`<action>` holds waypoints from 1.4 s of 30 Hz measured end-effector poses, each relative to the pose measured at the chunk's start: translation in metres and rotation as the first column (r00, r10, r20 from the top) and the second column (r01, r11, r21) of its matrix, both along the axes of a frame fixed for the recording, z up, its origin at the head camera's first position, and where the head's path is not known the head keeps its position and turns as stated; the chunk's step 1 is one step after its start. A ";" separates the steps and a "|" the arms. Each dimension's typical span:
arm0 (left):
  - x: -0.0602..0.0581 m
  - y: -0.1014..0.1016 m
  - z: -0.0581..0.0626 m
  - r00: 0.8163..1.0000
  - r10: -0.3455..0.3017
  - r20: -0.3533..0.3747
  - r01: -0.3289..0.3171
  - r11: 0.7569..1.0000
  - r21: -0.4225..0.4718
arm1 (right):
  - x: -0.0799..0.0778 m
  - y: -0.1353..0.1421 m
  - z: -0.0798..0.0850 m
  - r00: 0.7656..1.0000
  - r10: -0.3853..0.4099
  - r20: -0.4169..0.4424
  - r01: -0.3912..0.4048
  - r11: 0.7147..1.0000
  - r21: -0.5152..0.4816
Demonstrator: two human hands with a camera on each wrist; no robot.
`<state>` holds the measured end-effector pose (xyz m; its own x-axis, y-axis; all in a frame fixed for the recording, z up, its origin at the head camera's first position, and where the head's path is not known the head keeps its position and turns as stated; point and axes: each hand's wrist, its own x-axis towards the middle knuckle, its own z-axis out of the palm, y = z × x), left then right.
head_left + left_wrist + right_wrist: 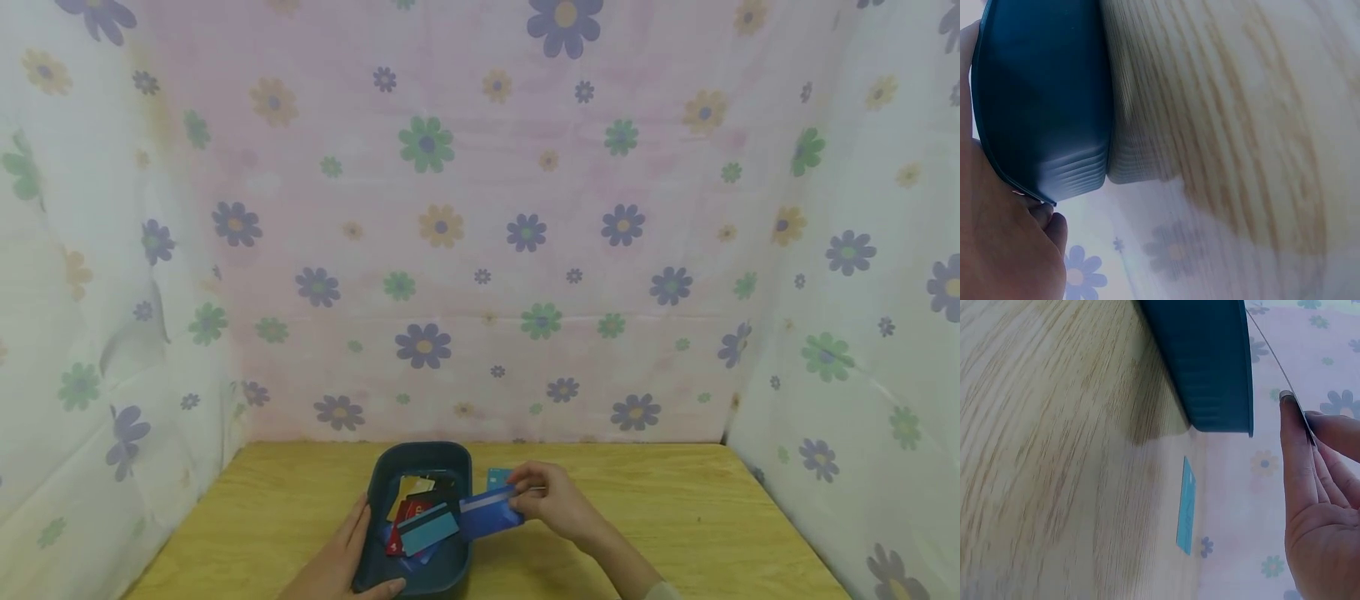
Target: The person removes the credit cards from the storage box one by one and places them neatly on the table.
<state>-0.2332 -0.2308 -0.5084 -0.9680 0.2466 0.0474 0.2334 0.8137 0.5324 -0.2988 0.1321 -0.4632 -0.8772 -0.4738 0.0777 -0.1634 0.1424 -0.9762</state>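
A dark blue plastic bin [422,454] holds several cards, among them a light-blue card with a dark stripe [431,533] and a red card [395,537]. My left hand [337,550] holds the bin, its fingers along the left side and its thumb at the near rim. Between thumb and fingers, my right hand [551,502] pinches a blue card with a pale stripe [491,517] at the bin's right rim. The right wrist view shows that card [1275,356] edge-on above the rim. Whether it touches the rim I cannot tell.
A light-blue card [497,477] lies on the wooden table [645,517] to the right of the bin, partly behind my right hand. Flower-patterned cloth [480,250] encloses the table at the back and both sides.
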 end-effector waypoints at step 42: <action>0.004 0.000 0.002 1.000 -0.009 -0.021 0.010 1.000 0.006 | -0.023 0.083 -0.021 0.987 -0.163 -0.016 0.164 0.983 0.086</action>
